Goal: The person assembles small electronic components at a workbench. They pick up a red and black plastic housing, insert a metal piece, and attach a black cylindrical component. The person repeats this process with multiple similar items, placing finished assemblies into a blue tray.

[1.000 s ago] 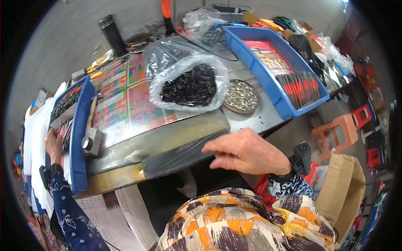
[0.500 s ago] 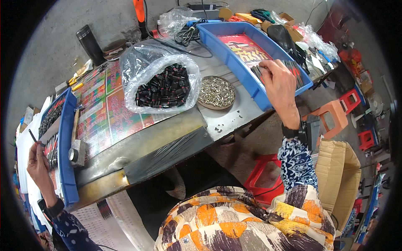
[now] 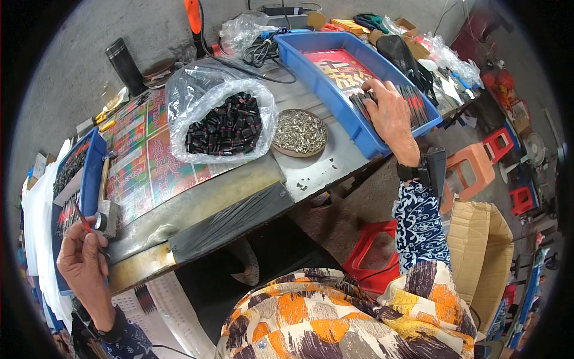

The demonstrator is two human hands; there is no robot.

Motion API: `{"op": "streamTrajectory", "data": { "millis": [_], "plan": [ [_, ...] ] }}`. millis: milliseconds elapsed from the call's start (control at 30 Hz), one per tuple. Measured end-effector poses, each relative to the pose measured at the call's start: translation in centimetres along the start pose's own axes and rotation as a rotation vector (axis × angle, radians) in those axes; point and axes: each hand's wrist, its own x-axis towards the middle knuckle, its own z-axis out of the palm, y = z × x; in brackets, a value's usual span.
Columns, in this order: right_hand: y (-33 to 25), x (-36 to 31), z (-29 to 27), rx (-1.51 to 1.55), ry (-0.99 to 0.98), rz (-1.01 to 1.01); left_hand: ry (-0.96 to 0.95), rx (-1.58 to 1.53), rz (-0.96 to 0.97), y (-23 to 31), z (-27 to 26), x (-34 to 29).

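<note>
At the left tray's near end, my left hand (image 3: 86, 258) is closed in a pinch on a slim black and red stick (image 3: 82, 217). The stick tilts up from between thumb and fingers. Across the table, my right hand (image 3: 393, 116) reaches down over the right blue tray (image 3: 326, 90). Its fingers are bent among a row of thin, dark, flat-looking sticks (image 3: 417, 107) with red parts. What those fingers hold is hidden. The left blue tray (image 3: 89, 179) contains small dark pieces and more red-and-black sticks (image 3: 67, 214).
Between the trays stand a clear plastic bag (image 3: 179, 125) of short black pieces (image 3: 224, 128) and a round dish (image 3: 292, 153) of small metal parts. A black cylinder (image 3: 125, 67) and coiled cable (image 3: 263, 52) lie behind. A red stool (image 3: 359, 257) and cardboard box (image 3: 475, 239) are below right.
My left hand has moved right and nearer with its stick, which now tilts across the tray's near end. The right hand stays over its tray, its fingers shifted slightly. The view has shifted slightly.
</note>
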Motion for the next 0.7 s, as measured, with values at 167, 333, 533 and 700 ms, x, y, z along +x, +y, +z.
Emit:
{"op": "streamTrajectory", "data": {
  "millis": [167, 333, 533, 700],
  "plan": [
    [0.0, 0.1, -0.2, 0.08, -0.055, 0.128, 0.018, -0.216, 0.027, 1.0, 2.7, -2.2],
    [1.0, -0.2, -0.3, -0.064, -0.157, 0.179, 0.01, -0.238, -0.037, 2.2, 4.5, -3.7],
    [-1.3, -2.2, -2.3, 0.233, 0.137, 0.1, -0.122, -0.225, 0.019, 2.6, 7.1, -5.3],
    [-8.4, -5.5, -4.9, 0.862, -0.021, -0.009, -0.295, -0.421, -0.152, 3.1, 8.1, -6.5]
  ]
}}
